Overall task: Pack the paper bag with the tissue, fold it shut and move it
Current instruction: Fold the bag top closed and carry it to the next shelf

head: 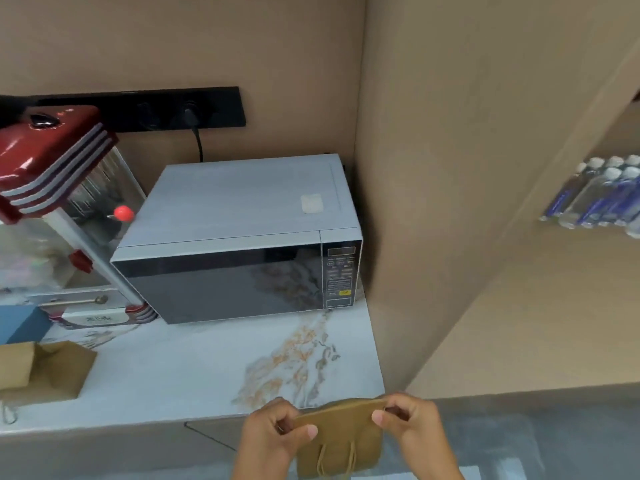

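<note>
A small brown paper bag (341,438) with twine handles hangs in front of the counter's near edge, at the bottom middle of the head view. My left hand (273,434) pinches its top left corner and my right hand (408,424) pinches its top right corner. The bag's top edge looks folded over and flat. I see no tissue; the bag's inside is hidden. A blue box (20,323) at the far left edge may be a tissue box, though I cannot tell.
A silver microwave (235,237) stands on the marble counter (194,368) against the wall. A red popcorn machine (59,209) is to its left. More brown paper bags (45,368) lie at the left. Water bottles (602,195) sit on a shelf at the right.
</note>
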The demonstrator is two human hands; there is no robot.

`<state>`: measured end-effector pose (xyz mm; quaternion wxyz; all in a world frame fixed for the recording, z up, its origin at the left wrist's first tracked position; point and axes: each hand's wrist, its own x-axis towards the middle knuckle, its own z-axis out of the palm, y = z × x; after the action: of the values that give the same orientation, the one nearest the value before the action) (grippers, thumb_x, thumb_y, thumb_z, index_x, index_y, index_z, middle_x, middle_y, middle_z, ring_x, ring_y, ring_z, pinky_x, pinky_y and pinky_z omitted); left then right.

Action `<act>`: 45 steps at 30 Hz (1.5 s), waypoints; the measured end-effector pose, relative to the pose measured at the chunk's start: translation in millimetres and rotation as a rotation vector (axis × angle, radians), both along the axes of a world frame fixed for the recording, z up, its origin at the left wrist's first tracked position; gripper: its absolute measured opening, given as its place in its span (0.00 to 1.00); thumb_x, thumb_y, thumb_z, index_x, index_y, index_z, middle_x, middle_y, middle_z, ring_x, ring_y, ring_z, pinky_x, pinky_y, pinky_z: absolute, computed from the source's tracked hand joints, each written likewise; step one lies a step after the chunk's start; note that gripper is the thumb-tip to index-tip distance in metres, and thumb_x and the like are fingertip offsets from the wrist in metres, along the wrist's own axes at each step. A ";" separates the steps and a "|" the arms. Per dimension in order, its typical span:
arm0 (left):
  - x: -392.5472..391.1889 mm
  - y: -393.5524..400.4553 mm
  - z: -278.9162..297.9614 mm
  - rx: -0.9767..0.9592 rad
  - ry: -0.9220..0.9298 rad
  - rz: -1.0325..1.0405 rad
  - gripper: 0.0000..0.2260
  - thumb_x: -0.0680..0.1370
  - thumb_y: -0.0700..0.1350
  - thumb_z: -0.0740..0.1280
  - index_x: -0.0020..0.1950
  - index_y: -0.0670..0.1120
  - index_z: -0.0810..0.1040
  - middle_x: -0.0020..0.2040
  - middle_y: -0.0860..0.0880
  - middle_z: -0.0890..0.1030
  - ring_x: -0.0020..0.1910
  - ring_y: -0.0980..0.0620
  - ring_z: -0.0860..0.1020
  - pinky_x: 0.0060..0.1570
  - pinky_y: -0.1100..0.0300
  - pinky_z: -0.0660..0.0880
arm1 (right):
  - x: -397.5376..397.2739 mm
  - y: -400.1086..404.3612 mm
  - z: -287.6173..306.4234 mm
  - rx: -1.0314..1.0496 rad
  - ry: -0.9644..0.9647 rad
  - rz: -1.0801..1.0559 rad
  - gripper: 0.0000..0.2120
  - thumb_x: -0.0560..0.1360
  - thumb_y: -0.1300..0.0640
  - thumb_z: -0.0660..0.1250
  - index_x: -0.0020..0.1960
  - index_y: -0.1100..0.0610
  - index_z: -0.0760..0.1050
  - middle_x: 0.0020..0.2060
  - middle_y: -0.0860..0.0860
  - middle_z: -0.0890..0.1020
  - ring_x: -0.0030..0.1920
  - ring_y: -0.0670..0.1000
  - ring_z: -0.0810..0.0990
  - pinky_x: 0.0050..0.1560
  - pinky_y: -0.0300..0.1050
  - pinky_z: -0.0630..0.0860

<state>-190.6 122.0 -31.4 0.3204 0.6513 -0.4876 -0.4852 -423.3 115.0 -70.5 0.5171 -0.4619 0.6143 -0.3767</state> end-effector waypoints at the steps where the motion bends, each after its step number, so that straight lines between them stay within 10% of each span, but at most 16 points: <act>1: -17.8 7.0 0.0 0.024 0.014 0.008 0.15 0.65 0.34 0.80 0.25 0.44 0.76 0.26 0.52 0.70 0.27 0.56 0.66 0.29 0.68 0.63 | -17.4 6.4 1.4 -0.002 0.006 -0.001 0.08 0.67 0.73 0.74 0.33 0.63 0.83 0.29 0.54 0.78 0.33 0.50 0.73 0.39 0.43 0.70; 30: -433.1 -171.1 4.9 -0.185 0.138 -0.191 0.15 0.71 0.28 0.72 0.29 0.45 0.77 0.32 0.51 0.70 0.28 0.58 0.69 0.25 0.70 0.69 | -416.3 -127.9 41.0 -0.088 0.026 -0.283 0.13 0.70 0.72 0.69 0.33 0.57 0.82 0.25 0.44 0.79 0.28 0.41 0.72 0.32 0.30 0.69; 45: -597.3 -267.1 -11.3 -0.168 0.001 0.010 0.07 0.73 0.30 0.69 0.36 0.39 0.80 0.37 0.48 0.74 0.33 0.54 0.73 0.28 0.65 0.76 | -572.4 -245.4 20.0 -0.070 0.032 -0.220 0.12 0.72 0.69 0.70 0.36 0.55 0.83 0.26 0.46 0.78 0.27 0.43 0.72 0.36 0.42 0.70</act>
<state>-787.9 -145.1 -42.7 0.3766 0.6243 -0.5229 -0.4416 -995.7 -130.3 -50.5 0.4464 -0.4152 0.6559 -0.4451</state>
